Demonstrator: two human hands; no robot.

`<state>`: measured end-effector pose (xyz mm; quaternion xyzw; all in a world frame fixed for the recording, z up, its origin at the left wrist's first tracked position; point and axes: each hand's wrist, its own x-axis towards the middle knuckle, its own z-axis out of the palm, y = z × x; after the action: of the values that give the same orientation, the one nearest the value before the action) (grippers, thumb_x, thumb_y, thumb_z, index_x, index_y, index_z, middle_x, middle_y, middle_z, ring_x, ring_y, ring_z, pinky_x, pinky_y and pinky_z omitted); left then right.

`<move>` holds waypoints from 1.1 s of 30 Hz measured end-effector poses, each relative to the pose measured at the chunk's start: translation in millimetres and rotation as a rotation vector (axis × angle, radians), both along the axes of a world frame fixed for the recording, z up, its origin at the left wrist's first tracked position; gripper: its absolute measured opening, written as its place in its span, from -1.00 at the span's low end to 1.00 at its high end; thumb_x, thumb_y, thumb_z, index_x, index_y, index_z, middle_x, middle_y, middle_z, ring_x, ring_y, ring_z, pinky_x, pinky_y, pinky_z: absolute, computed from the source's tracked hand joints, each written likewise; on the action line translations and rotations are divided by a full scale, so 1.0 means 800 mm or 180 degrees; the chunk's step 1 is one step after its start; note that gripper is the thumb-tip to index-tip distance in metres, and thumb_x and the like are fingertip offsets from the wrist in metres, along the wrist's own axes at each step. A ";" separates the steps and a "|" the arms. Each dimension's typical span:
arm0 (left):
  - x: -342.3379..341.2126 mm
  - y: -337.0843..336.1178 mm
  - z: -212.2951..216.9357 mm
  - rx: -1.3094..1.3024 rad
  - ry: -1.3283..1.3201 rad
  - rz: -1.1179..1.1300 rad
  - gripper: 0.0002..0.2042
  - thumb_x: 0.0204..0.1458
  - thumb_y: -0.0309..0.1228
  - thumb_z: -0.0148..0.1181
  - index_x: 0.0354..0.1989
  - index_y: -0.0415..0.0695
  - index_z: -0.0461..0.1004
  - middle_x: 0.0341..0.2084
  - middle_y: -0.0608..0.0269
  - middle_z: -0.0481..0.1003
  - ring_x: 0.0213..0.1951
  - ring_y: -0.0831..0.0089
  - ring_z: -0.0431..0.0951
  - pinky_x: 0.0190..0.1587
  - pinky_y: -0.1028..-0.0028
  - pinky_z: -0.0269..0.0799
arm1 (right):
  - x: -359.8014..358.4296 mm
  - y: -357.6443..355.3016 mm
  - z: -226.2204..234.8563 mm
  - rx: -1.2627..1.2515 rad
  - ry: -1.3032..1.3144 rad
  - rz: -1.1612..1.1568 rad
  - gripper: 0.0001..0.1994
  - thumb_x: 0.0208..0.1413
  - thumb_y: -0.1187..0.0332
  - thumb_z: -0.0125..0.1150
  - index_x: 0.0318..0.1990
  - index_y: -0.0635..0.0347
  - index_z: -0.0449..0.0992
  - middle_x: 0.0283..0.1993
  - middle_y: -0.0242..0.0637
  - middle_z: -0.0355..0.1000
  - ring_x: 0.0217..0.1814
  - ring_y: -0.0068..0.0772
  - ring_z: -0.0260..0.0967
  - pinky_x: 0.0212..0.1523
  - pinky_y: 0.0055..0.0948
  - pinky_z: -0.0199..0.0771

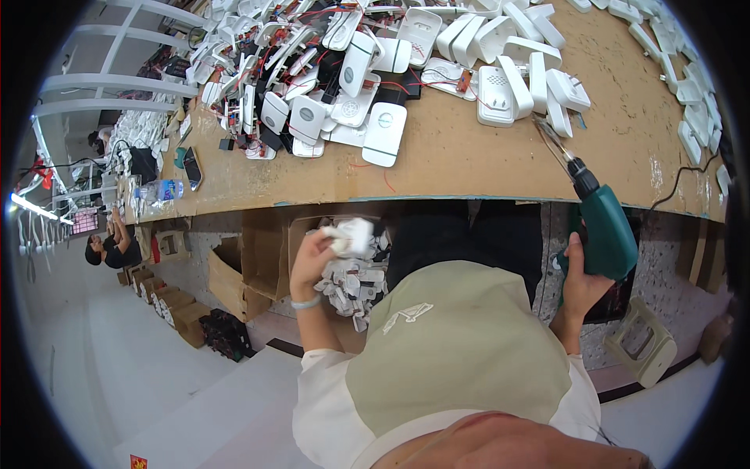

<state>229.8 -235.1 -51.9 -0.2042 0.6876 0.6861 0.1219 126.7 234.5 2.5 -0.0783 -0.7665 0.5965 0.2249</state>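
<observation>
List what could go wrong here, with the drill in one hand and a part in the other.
1. The right hand holds the green power drill with its bit aimed at the white housings near the table edge; a bump might knock them off.
2. The left hand lifts a white part over the cardboard box; a one-handed hold may slip.

— Where does your head camera sit?

— On your head, looking steeply down over your chest, close to your body. The counter [469, 168] arcs across the top, its edge bent by the fisheye lens.

— How far does it reach?

— Wide: the floor [117, 367] to your left, and a distant person [109, 248] by the left rim. There is only this one view.
</observation>
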 end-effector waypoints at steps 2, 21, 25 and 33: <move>0.057 -0.070 -0.088 -0.0024 -0.0492 0.0444 -0.89 0.11 -0.51 0.21 -0.21 -0.23 0.57 -0.48 0.28 0.57 -0.44 0.52 0.57 -0.39 0.55 0.43 | 0.002 -0.003 0.000 0.0066 0.0066 -0.0025 -0.67 0.09 0.64 0.32 0.03 0.38 0.49 -0.12 -0.22 0.56 -0.43 -0.62 0.38 -0.43 -0.61 0.40; -0.213 0.275 0.095 -0.2775 0.2317 -0.1374 -0.59 0.04 -0.28 0.35 -0.13 -0.44 0.50 -0.30 -0.15 0.49 -0.16 0.08 0.50 -0.13 0.21 0.43 | 0.004 -0.006 0.041 -0.0170 0.0025 -0.0300 -0.72 0.07 0.61 0.35 -0.04 0.37 0.50 -0.21 -0.27 0.53 -0.44 -0.61 0.41 -0.43 -0.58 0.43; -0.321 0.338 0.063 -0.4287 0.2815 -0.0690 -0.47 -0.09 -0.23 0.36 -0.13 -0.53 0.49 -0.12 -0.35 0.38 0.05 -0.23 0.31 0.05 0.00 0.31 | 0.013 0.003 0.036 -0.0273 0.0282 -0.0342 -0.64 0.09 0.65 0.28 0.07 0.40 0.45 -0.04 -0.14 0.54 -0.45 -0.58 0.39 -0.44 -0.56 0.43; -0.259 0.244 0.087 -0.1678 0.1655 -0.1565 -0.47 0.14 -0.33 0.28 0.14 -0.40 0.22 -0.08 -0.13 0.50 -0.05 0.06 0.54 0.09 0.18 0.43 | 0.011 0.018 0.026 -0.0247 -0.0145 -0.0432 -0.64 0.10 0.63 0.29 0.07 0.40 0.44 -0.02 -0.16 0.54 -0.46 -0.59 0.38 -0.46 -0.56 0.42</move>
<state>22.4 -40.2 17.8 0.1208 0.8749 0.4665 0.0482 135.7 248.8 23.5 -0.1523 -0.7407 0.6072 0.2440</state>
